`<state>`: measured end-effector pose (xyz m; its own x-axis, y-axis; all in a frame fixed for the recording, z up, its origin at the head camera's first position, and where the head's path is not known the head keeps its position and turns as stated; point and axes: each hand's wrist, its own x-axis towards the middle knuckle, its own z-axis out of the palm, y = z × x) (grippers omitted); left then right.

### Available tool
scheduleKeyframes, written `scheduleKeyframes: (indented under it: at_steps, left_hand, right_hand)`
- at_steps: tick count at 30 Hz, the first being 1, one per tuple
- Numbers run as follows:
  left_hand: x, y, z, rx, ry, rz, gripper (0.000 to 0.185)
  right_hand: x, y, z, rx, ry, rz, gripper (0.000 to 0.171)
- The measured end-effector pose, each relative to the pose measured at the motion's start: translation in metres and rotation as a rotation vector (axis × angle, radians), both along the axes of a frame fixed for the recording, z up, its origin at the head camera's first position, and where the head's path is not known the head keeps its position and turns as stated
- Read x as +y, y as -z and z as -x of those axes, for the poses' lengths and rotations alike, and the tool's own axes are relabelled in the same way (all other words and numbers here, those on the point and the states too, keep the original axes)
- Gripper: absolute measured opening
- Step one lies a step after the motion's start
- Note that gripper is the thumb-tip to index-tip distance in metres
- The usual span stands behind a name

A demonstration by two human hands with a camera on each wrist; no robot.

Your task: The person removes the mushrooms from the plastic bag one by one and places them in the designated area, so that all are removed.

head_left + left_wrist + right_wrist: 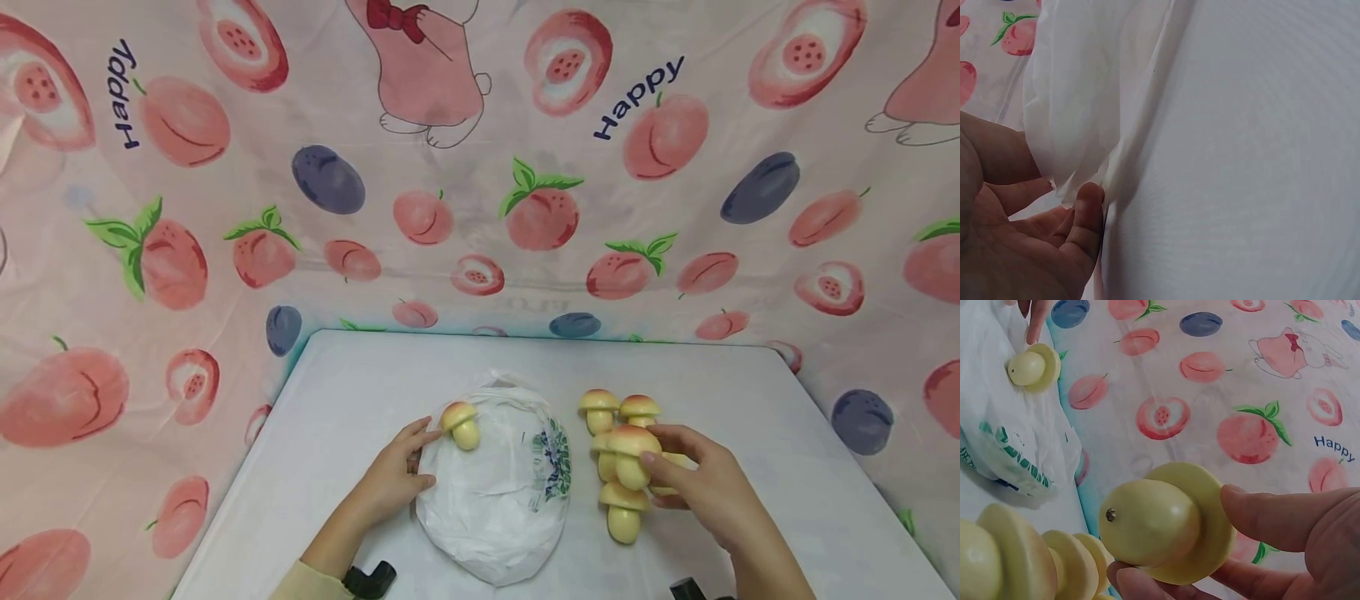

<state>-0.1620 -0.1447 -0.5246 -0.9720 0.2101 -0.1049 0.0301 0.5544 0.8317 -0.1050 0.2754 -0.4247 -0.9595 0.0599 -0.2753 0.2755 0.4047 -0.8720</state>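
A white plastic bag (495, 492) lies crumpled on the white table (337, 392). One yellow toy mushroom (461, 423) rests on the bag's upper left. My left hand (420, 457) touches the bag's left edge with fairly straight fingers, and its index finger reaches the mushroom. In the left wrist view a fingertip (1088, 203) presses the bag's (1079, 94) rim. My right hand (654, 458) grips another toy mushroom (630, 454) by its cap, thumb (1272, 512) on the rim, stem (1147, 525) pointing out. Three more mushrooms (598, 408) (640, 408) (624, 510) stand around it.
A pink fruit-print cloth (480, 167) hangs behind and drapes both sides of the table. The bag carries a green and blue print (552, 458) on its right side. Bare tabletop (825, 467) lies to the right of the mushrooms.
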Motion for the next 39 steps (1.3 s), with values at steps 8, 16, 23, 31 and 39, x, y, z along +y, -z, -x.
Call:
scheduleKeyframes:
  at_steps: [8, 16, 23, 31, 39]
  left_hand:
    - [0.000, 0.000, 0.000, 0.001, -0.001, -0.009, 0.067]
    - [-0.001, 0.001, 0.000, 0.004, 0.000, 0.001, 0.067]
    - [-0.001, 0.001, 0.001, 0.004, -0.002, -0.008, 0.067]
    - [-0.002, 0.004, 0.001, 0.005, 0.006, -0.011, 0.067]
    - [-0.002, 0.003, 0.001, -0.012, 0.000, -0.005, 0.068]
  right_hand:
    - [0.013, 0.003, -0.005, -0.010, 0.001, -0.017, 0.068]
    - [0.022, 0.004, -0.008, -0.037, 0.001, -0.039, 0.069]
    - [0.030, 0.005, -0.011, -0.078, 0.005, -0.063, 0.074]
    - [0.039, 0.010, -0.016, -0.106, 0.019, -0.074, 0.076]
    - [0.045, 0.017, -0.020, -0.114, 0.028, -0.086, 0.075]
